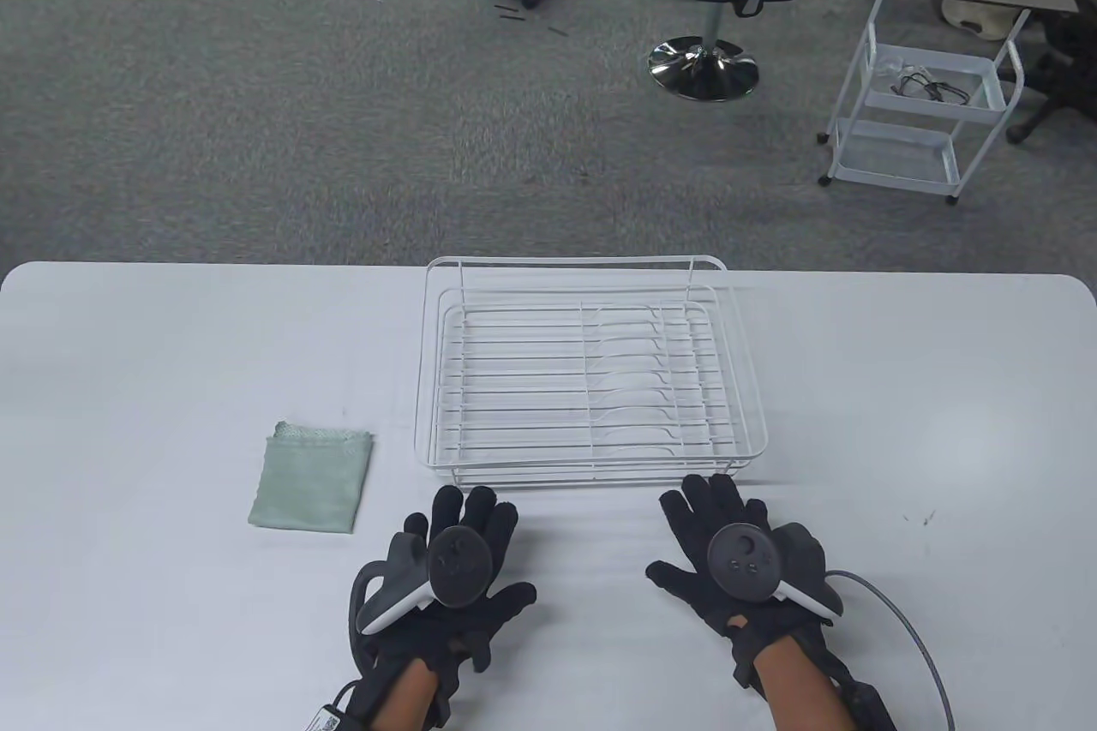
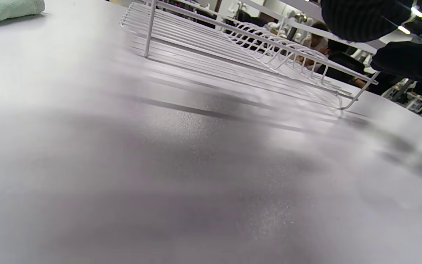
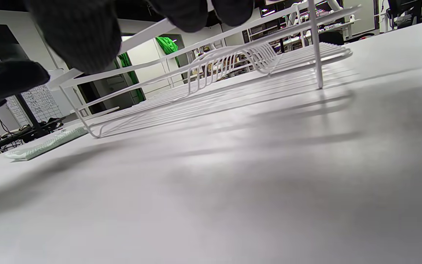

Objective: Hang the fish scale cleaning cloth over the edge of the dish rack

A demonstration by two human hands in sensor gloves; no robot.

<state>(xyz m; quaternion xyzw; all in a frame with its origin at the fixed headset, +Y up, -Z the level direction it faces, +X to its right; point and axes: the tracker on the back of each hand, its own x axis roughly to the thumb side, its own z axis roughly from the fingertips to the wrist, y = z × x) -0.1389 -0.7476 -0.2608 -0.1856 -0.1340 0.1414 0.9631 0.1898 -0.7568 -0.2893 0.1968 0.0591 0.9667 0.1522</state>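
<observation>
Nothing done yet. Green cloth [image 1: 312,477] lying folded and flat on the white table [image 1: 128,388], toward the near left part, well apart from the left edge and off to the left of the dish rack [image 1: 591,368]. Not touching the rack. Rack sitting in the middle of the table, close to the far edge, with no cloth on any rim.

Left hand [image 1: 454,566] flat near the near edge, fingers spread out, holding nothing. Right hand [image 1: 741,560] the same, loose and open, holding nothing, fingertips just beside the rack's near rim. Cloth closer to the left hand, off to its left.

Still to do, most likely: reach over to the cloth, pick it up, lift it to the rack, and hang it over one rim so part falls on each side.
</observation>
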